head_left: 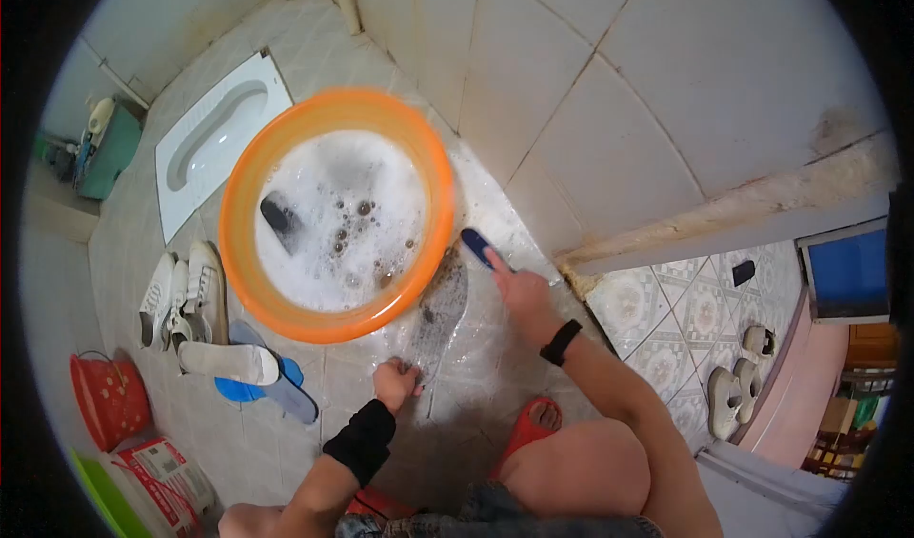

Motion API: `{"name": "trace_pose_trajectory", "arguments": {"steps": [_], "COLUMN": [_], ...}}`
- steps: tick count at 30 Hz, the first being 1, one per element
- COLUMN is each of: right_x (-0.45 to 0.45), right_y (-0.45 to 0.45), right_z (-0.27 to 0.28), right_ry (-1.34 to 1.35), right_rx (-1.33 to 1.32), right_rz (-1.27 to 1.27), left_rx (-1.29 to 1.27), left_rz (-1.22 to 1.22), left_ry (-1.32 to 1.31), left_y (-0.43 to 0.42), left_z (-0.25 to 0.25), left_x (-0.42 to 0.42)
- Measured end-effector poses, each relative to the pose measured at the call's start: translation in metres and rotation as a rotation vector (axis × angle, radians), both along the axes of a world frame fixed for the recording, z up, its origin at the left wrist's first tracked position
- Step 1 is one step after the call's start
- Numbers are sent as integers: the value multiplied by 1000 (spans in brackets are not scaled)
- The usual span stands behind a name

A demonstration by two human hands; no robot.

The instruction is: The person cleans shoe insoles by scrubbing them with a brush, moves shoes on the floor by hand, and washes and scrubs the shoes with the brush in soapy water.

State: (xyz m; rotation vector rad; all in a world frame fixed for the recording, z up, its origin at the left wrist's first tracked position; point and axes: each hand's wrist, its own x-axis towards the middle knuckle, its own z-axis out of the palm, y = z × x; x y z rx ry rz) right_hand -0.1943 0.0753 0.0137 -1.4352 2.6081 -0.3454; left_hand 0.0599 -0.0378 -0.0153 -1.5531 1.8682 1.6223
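A dark blue brush (479, 248) is gripped in my right hand (522, 295), held just right of the orange basin. My left hand (397, 383) is closed at the lower end of a wet grey insole (442, 309) that lies on the tiled floor with suds on it. White foam fills the orange basin (436, 171), and a dark object (275, 216) sticks out of the foam on its left side. The basin stands directly above and left of the insole.
Several white shoes (204, 286) and insoles (228, 361) lie left of the basin, by a blue item (238, 388). A squat toilet (221, 136) is behind. A red bucket (109, 400) stands far left. More shoes (725, 400) rest beyond the doorway at right.
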Motion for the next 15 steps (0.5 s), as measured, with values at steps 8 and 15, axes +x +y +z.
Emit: {"name": "trace_pose_trajectory", "arguments": {"steps": [8, 15], "right_x": [84, 11], "right_y": [13, -3], "right_z": [7, 17], "right_ry": [-127, -210], "right_rx": [-48, 176], "right_rz": [74, 11], "left_rx": [4, -12], "left_rz": [-64, -89], "left_ry": [-69, -61], "left_y": [-1, -6], "left_z": [-21, -13], "left_x": [6, -1]}}
